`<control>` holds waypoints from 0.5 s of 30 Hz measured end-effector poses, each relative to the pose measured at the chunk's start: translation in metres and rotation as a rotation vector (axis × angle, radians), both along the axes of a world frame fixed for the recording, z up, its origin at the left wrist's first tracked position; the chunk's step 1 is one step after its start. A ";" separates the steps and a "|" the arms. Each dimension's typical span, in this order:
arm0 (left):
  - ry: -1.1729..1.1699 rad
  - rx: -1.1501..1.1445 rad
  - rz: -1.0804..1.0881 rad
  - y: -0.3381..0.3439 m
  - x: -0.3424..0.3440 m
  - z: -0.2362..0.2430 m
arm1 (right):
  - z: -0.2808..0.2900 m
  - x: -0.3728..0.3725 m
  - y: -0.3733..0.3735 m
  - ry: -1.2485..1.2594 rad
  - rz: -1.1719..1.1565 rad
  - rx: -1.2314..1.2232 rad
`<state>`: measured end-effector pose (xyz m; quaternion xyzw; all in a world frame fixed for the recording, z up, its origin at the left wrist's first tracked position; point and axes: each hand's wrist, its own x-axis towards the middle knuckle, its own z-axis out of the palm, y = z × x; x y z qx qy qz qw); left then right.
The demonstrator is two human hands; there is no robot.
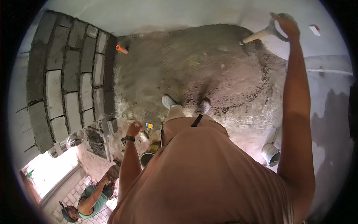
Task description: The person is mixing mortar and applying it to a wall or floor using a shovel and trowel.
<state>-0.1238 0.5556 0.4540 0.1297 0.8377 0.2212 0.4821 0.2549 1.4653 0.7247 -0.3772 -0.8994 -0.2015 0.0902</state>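
My right hand (288, 27) is raised at the upper right, its fingers wrapped round the grey loop-shaped grip of a long-handled tool that looks like a shovel. Its pale wooden shaft (257, 36) slants left and down towards the damp grey floor mix (179, 56); no blade can be made out. My left hand (135, 129), a watch at its wrist, hangs at my left side, and its fingers are too blurred to read. Near it in the picture are a small can (144, 136) and a yellow-and-blue packet (149, 126).
A grey block wall (54, 89) rises on the left, with an orange pipe end (121, 49) near its far foot. Buckets stand at my left (149, 154) and right (271, 154). Another person (91, 199) in a green top works at the lower left.
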 end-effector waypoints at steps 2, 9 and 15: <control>0.002 -0.015 0.056 -0.006 0.043 0.029 | -0.005 -0.021 -0.016 -0.037 -0.087 -0.087; 0.020 0.128 0.474 -0.068 0.095 0.047 | 0.055 -0.046 -0.124 0.161 -0.323 -0.358; -0.133 -0.115 0.415 -0.143 0.114 0.041 | 0.066 -0.056 -0.129 0.197 -0.276 -0.440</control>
